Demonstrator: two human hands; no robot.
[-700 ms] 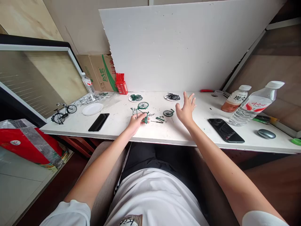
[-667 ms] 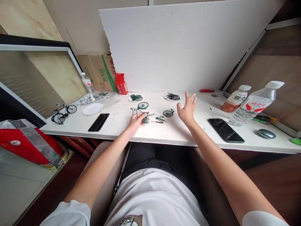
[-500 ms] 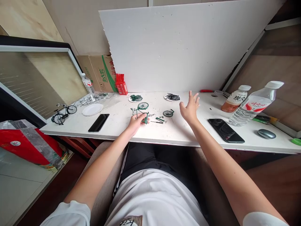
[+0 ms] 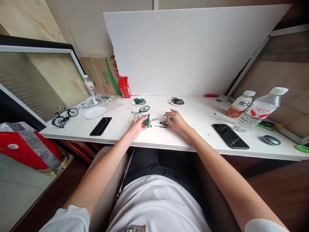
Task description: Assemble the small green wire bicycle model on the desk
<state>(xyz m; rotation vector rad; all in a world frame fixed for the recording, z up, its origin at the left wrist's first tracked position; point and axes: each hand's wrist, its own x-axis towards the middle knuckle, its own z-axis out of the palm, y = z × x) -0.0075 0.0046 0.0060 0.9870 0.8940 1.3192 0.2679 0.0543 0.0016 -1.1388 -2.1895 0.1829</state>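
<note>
My left hand [image 4: 138,125] is closed around a green toy bicycle frame with one wheel [image 4: 144,109] sticking out beyond the fingers. Over a loose green wheel [image 4: 170,119] is my right hand [image 4: 178,120], fingers spread and partly covering it; whether they touch it cannot be made out. Small green and dark parts [image 4: 163,124] lie on the white table between the hands. Behind them, one plate holds green parts [image 4: 139,101] and another holds black parts [image 4: 177,101].
An assembled black toy bicycle [image 4: 64,116], a stack of white plates [image 4: 95,112] and a phone [image 4: 100,126] are at the left. To the right are another phone [image 4: 230,136], two bottles [image 4: 260,109] and a mouse [image 4: 271,140]. A red box [image 4: 125,87] stands at the back.
My right hand has moved left and down, from right of the loose wheel to over it. My left hand still holds the green frame and has barely shifted.
</note>
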